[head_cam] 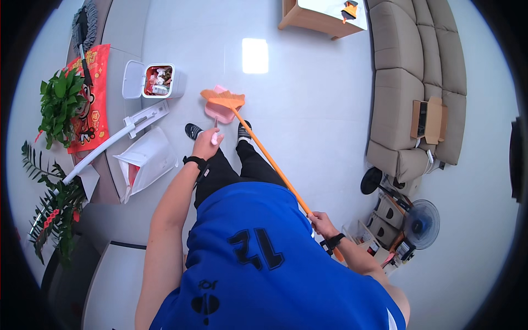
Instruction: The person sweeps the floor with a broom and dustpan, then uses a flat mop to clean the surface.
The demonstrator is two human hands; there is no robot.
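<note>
My left hand [207,143] is closed around the handle of a pink dustpan [220,112], whose pan is low in front of my feet. With my right hand [324,225], beside my hip, I grip the long orange handle of a broom [264,150]. The orange broom head [225,99] lies over the dustpan and hides part of its inside; whether they touch, I cannot tell. Left of the dustpan, an open white trash bin [178,82] holds crumpled waste, its lid swung out to the left.
A white bag [154,159] and a white upright pole device [101,148] stand at left, by potted plants [62,105] and a cabinet. A beige sofa [398,95] bearing an opened cardboard box [435,123] is at right, a wooden table [317,18] ahead, a fan [420,225] at lower right.
</note>
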